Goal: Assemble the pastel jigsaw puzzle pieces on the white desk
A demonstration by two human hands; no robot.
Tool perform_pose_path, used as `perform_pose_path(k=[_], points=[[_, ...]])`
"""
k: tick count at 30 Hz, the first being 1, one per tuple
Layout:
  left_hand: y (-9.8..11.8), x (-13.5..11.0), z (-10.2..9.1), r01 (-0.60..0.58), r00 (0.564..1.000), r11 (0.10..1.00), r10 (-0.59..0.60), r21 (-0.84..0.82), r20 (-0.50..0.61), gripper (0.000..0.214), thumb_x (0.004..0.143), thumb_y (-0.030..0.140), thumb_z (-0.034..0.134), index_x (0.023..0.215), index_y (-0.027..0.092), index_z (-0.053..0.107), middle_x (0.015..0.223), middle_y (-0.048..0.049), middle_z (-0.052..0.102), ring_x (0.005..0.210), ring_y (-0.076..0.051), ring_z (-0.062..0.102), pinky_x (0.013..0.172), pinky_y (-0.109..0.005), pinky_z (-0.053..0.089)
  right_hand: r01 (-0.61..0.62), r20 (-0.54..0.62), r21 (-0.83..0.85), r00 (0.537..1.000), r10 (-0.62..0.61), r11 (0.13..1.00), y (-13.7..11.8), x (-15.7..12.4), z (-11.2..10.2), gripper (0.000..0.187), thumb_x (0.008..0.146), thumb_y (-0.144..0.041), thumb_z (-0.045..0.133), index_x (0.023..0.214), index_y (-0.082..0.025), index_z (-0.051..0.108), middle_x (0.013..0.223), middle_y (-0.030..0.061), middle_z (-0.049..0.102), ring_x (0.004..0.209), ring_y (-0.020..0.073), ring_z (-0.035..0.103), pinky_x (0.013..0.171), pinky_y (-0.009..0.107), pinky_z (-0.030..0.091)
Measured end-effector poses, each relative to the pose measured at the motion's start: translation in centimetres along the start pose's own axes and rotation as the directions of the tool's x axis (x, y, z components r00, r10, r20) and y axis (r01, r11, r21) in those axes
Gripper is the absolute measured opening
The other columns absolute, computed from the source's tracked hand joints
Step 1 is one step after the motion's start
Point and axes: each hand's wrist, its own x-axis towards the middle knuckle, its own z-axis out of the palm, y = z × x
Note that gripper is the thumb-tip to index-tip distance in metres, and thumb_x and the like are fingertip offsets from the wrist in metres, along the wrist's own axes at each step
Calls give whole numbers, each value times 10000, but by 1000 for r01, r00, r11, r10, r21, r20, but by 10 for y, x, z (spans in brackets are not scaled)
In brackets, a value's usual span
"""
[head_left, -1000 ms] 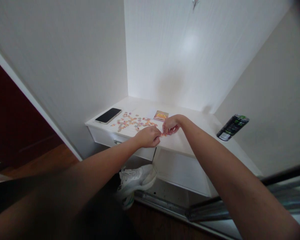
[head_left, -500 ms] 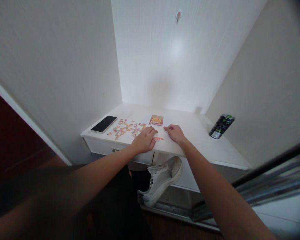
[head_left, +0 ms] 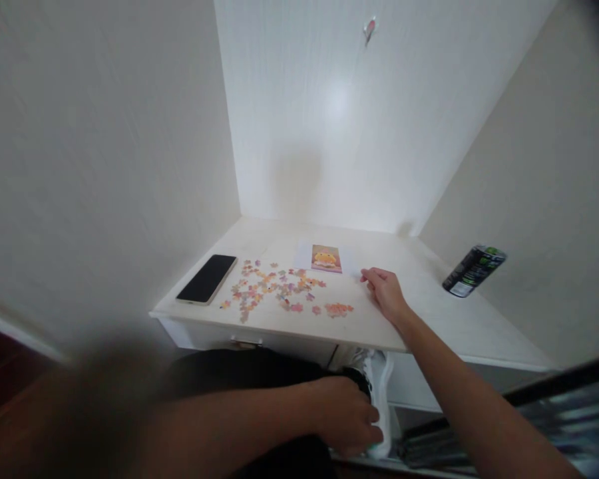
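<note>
The right hand lies palm down on the white tabletop, just to the right of the small picture card and slightly nearer the person. Its fingers are loosely stretched and a little spread, pointing towards the card's lower right corner, and it holds nothing.

The loose puzzle pieces lie left of the card and in front of it, in a band whose long axis runs left to right, from below the card towards the phone. A small joined cluster of orange pieces sits in front of the card, near the tabletop's front edge, with its longer side also running left to right. This cluster lies near the right hand, to its left and a little towards the person, and apart from it.

The left hand is well below the card and under the tabletop's front edge. It is curled over a white shoe, touching it, but I cannot tell whether it grips the shoe or only rests on it. The right hand is therefore much the nearer of the two to the pieces.

A dark can stands far to the right of the card.
</note>
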Motion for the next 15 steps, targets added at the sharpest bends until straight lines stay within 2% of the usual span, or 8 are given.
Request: perform_pose_path(k=[3,5,9,15], points=[[-9,-10,31,26,1000,998,-25,-60,14,114,754,355,660,774,243,664,734,-9,685,627,-204,657,416,-345,440,-25,-32,44,999,26,999,3,1,1,408,726,-625,552,673,-221,530,463,-85,257,412,93,196,407,262,149],[-13,-16,41,47,999,994,-46,-94,6,109,762,360,652,773,253,672,753,1,700,688,-208,677,458,-349,482,-54,-39,86,998,57,995,6,1,1,378,736,-591,579,660,-223,535,464,-87,247,411,91,184,402,263,132],[-15,-23,39,94,992,978,-108,-186,-65,117,794,358,624,793,252,674,795,2,711,757,-219,680,548,-375,527,-108,-61,197,991,122,975,9,2,0,323,745,-499,658,627,-212,569,483,-76,259,429,86,192,415,266,116],[-20,-27,33,139,983,961,-163,-238,-85,153,771,407,653,751,256,653,796,-20,710,794,-243,670,640,-416,535,-97,-72,143,992,108,985,10,0,3,316,783,-485,661,630,-217,593,501,-54,285,453,99,209,437,287,116]])
